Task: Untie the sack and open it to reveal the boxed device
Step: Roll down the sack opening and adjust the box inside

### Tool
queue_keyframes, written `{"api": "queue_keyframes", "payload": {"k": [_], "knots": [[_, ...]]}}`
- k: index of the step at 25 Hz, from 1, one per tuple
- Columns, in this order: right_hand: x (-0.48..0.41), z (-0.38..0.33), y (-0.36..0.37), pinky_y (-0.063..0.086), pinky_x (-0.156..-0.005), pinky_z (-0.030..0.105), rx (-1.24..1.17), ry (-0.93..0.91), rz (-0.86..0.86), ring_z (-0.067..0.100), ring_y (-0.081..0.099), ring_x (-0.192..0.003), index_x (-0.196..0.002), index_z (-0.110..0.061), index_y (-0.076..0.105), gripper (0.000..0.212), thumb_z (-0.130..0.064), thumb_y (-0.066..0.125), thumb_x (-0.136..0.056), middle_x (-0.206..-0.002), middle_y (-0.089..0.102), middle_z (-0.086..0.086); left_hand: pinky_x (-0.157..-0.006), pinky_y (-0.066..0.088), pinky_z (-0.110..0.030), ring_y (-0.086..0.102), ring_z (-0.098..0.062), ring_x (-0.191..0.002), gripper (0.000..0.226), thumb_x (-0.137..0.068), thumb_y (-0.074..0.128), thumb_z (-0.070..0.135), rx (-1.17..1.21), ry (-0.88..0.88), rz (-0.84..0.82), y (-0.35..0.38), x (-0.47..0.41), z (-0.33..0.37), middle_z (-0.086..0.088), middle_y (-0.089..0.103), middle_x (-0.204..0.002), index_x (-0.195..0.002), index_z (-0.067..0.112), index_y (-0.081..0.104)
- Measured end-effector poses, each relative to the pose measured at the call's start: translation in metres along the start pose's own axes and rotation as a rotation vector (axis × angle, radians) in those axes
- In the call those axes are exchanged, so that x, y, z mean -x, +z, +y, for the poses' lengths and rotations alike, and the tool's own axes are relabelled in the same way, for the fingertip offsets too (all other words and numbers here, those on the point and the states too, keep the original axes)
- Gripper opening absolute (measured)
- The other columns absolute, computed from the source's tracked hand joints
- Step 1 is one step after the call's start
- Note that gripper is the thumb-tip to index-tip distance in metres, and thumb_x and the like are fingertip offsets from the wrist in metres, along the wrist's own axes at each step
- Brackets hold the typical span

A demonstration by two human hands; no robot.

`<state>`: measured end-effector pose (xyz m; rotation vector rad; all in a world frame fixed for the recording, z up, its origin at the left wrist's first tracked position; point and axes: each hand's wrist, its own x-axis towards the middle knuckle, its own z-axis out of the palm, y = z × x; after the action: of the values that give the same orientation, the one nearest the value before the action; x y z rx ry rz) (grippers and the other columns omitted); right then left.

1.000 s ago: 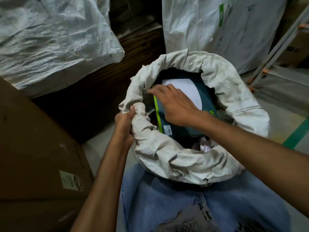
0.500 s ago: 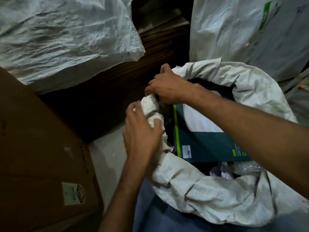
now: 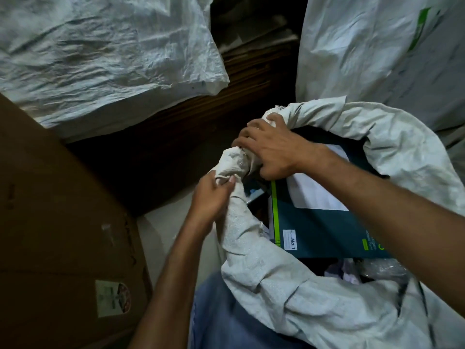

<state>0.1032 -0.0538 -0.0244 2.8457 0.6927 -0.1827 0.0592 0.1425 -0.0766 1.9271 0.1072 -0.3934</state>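
A dirty white woven sack [image 3: 314, 306] stands open in front of me, its rim rolled down into a thick collar. Inside lies a dark teal box [image 3: 324, 230] with a lime stripe, a white panel and a small "No. 1" label, partly hidden by my right forearm. My left hand [image 3: 211, 197] pinches the twisted left part of the rim from outside. My right hand [image 3: 269, 149] grips the same bunched rim just above, fingers wrapped over it.
A brown cardboard carton [image 3: 63, 235] with a sticker fills the left. Large white woven bags sit at the upper left [image 3: 100, 51] and upper right [image 3: 377, 46]. Dark wooden boards lie between them. My jeans [image 3: 226, 318] show below the sack.
My right hand left the box inside the sack and moved to the left rim. My left hand shifted its hold on the twisted rim. The view panned left.
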Motion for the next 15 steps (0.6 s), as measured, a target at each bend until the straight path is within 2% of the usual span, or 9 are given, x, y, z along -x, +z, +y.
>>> {"api": "queue_keyframes", "payload": {"k": [2, 3, 5, 7, 9, 10, 11, 13, 15], "knots": [[-0.005, -0.001, 0.002, 0.020, -0.115, 0.057, 0.079, -0.006, 0.008, 0.028, 0.041, -0.133, -0.142, -0.027, 0.042, 0.076, -0.048, 0.070, -0.074, -0.134, 0.050, 0.005, -0.074, 0.058, -0.026, 0.073, -0.021, -0.093, 0.014, -0.101, 0.064, 0.020, 0.287, -0.103, -0.119, -0.013, 0.000, -0.006, -0.004, 0.078, -0.097, -0.108, 0.012, 0.073], [-0.013, -0.003, 0.000, 0.024, -0.112, 0.055, 0.084, -0.013, 0.005, 0.026, 0.046, -0.123, -0.135, -0.027, 0.048, 0.068, -0.051, 0.069, -0.075, -0.123, 0.054, 0.003, -0.078, 0.059, -0.027, 0.073, -0.022, -0.097, 0.020, -0.101, 0.064, 0.020, 0.367, -0.156, -0.176, -0.019, 0.000, -0.011, -0.007, 0.078, -0.101, -0.113, 0.008, 0.073], [-0.028, -0.006, -0.011, 0.034, -0.100, 0.048, 0.026, -0.019, -0.045, 0.021, 0.053, -0.102, -0.113, -0.026, 0.057, 0.046, -0.051, 0.068, -0.077, -0.100, 0.059, -0.002, -0.085, 0.057, -0.032, 0.071, -0.025, -0.104, 0.029, -0.101, 0.063, 0.027, 0.381, -0.200, -0.268, -0.029, -0.003, -0.014, -0.008, 0.078, -0.108, -0.119, 0.007, 0.071], [-0.041, -0.001, -0.023, 0.044, -0.085, 0.041, -0.140, 0.014, -0.163, 0.018, 0.058, -0.082, -0.094, -0.023, 0.062, 0.022, -0.038, 0.066, -0.079, -0.081, 0.061, -0.003, -0.087, 0.056, -0.032, 0.067, -0.023, -0.112, 0.047, -0.096, 0.064, 0.047, 0.166, -0.144, -0.289, -0.034, -0.007, -0.005, -0.006, 0.072, -0.124, -0.130, 0.016, 0.064], [-0.055, 0.009, -0.035, 0.048, -0.066, 0.034, -0.330, 0.076, -0.314, 0.018, 0.058, -0.068, -0.084, -0.016, 0.067, 0.013, -0.024, 0.066, -0.073, -0.073, 0.063, 0.000, -0.103, 0.051, -0.044, 0.051, -0.023, -0.135, 0.094, -0.082, 0.066, 0.072, -0.244, -0.004, -0.236, -0.032, -0.011, 0.021, -0.003, 0.044, -0.155, -0.156, 0.025, 0.032], [-0.061, 0.015, -0.040, 0.045, -0.059, 0.033, -0.407, 0.102, -0.385, 0.018, 0.055, -0.064, -0.079, -0.012, 0.067, 0.013, -0.017, 0.065, -0.068, -0.071, 0.061, 0.001, -0.112, 0.043, -0.050, 0.040, -0.024, -0.143, 0.111, -0.076, 0.066, 0.077, -0.493, 0.091, -0.156, -0.024, -0.011, 0.038, -0.003, 0.030, -0.162, -0.161, 0.026, 0.016], [-0.066, 0.021, -0.044, 0.041, -0.056, 0.032, -0.458, 0.117, -0.439, 0.019, 0.051, -0.063, -0.076, -0.010, 0.066, 0.013, -0.013, 0.065, -0.064, -0.070, 0.059, 0.002, -0.113, 0.038, -0.053, 0.037, -0.025, -0.145, 0.120, -0.074, 0.067, 0.078, -0.719, 0.177, -0.074, -0.013, -0.010, 0.052, -0.006, 0.026, -0.163, -0.162, 0.021, 0.009], [-0.069, 0.031, -0.050, 0.044, -0.060, 0.034, -0.465, 0.130, -0.406, 0.019, 0.053, -0.071, -0.085, -0.012, 0.068, 0.023, -0.017, 0.070, -0.063, -0.078, 0.061, 0.002, -0.104, 0.043, -0.053, 0.051, -0.029, -0.132, 0.110, -0.082, 0.069, 0.068, -0.942, 0.216, 0.064, 0.014, -0.019, 0.066, -0.012, 0.040, -0.152, -0.158, 0.010, 0.015], [-0.057, 0.036, -0.037, 0.050, -0.084, 0.042, -0.337, 0.168, -0.172, 0.022, 0.058, -0.099, -0.113, -0.023, 0.064, 0.047, -0.036, 0.075, -0.069, -0.108, 0.065, 0.002, -0.086, 0.049, -0.044, 0.063, -0.029, -0.111, 0.070, -0.097, 0.063, 0.049, -0.943, 0.194, 0.162, 0.027, -0.034, 0.068, -0.012, 0.056, -0.135, -0.146, 0.009, 0.033]]}}
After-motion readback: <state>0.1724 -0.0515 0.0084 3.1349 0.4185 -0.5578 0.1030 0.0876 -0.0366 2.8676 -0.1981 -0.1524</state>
